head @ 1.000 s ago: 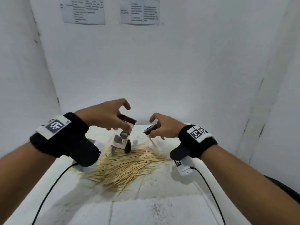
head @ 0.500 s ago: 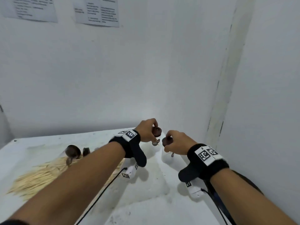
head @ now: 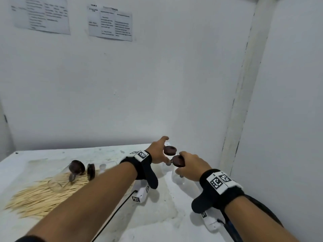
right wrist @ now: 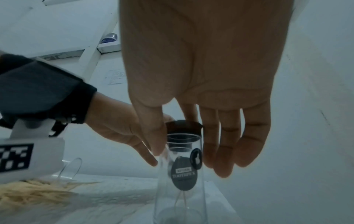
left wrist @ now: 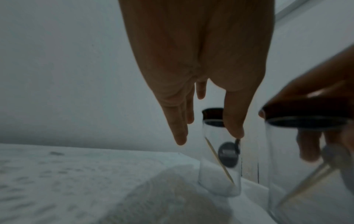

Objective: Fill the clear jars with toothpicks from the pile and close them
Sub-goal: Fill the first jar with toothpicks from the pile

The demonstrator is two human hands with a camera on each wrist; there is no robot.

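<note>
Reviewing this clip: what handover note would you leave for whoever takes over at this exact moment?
Left hand: open, fingers straight beside the far jar, which stands capped.
Right hand: grips the lid seated on the near jar, also upright.
Each shows only a toothpick or two.
Pile: at the left, with an open jar lying on it and two loose lids beside.
Done: two jars closed.
Left: fill and close the open jar; the closed ones look barely filled.

head downward, wrists close, fingerward
</note>
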